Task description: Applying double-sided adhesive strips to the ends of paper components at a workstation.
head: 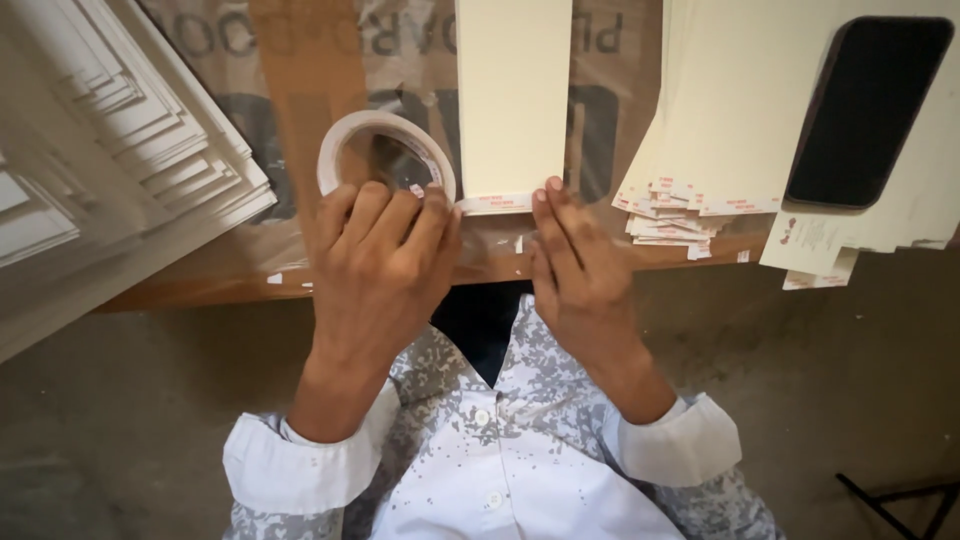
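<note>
My left hand [380,265] grips a roll of double-sided tape [385,150] that stands on the table. A strip of tape [495,203] with a red-printed liner runs from the roll along the near edge of a cream card [515,95]. My right hand [580,275] lies flat, and its fingertips press on the strip at the card's near right corner. The thumb of that hand is hidden.
A fanned stack of cream cards [700,130] with taped near edges lies to the right, with a black phone [868,110] on top. A tall pile of white sheets [110,170] fills the left. The wooden table [200,285] is covered with clear printed plastic. Grey floor lies below.
</note>
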